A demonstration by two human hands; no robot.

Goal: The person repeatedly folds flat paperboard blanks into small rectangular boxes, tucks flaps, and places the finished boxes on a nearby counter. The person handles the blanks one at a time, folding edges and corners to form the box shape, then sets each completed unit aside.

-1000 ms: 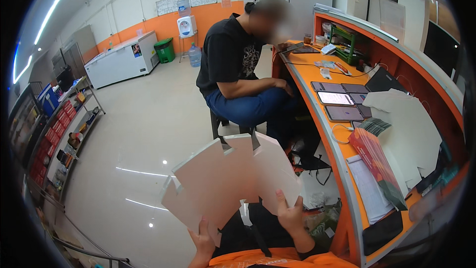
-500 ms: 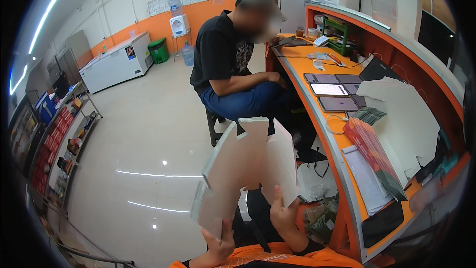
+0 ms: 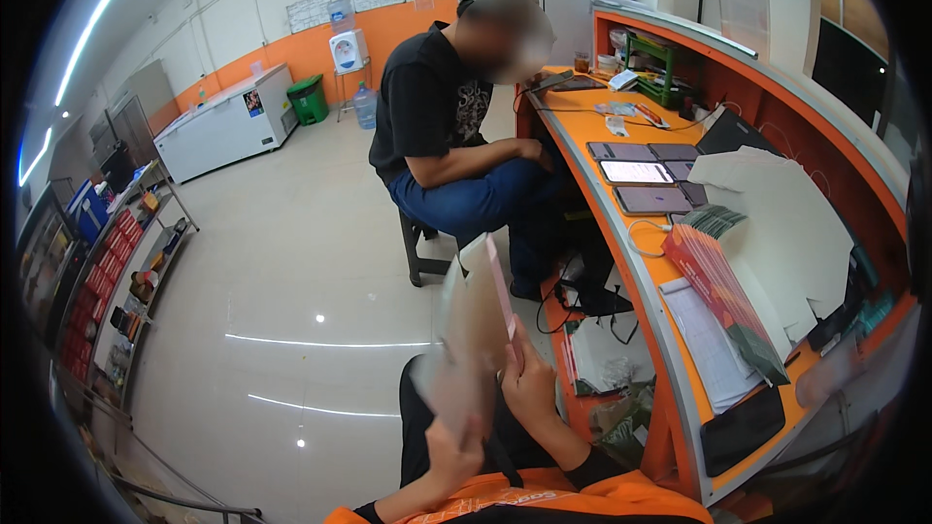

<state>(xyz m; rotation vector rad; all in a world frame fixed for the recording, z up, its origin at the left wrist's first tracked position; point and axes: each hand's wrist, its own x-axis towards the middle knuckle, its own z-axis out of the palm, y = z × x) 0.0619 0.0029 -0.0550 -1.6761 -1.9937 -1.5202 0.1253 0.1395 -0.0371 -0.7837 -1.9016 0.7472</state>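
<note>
A thin cardboard sheet (image 3: 464, 325), pale with flaps and a pinkish right edge, stands folded nearly edge-on above my lap. My left hand (image 3: 454, 451) is closed on its lower left part, blurred by motion. My right hand (image 3: 529, 386) grips the lower right edge, thumb and fingers on either side. To the right, on the orange counter (image 3: 607, 196), lie a large pale cardboard sheet (image 3: 777, 233), flat red and green printed cardboard pieces (image 3: 714, 272), a paper pad (image 3: 707, 344) and a black phone (image 3: 743, 430).
A person (image 3: 427, 107) in a dark shirt sits on a stool by the counter's far part. Several phones lie on the counter, one with a lit screen (image 3: 636, 172). Bags and cables are under it. Shelves with red boxes (image 3: 102, 277) line the left; a white chest freezer (image 3: 228, 126) stands behind.
The cardboard sheet, spread wide before with its flaps apart, is now folded together and turned edge-on. My left hand has come right, closer to my right hand.
</note>
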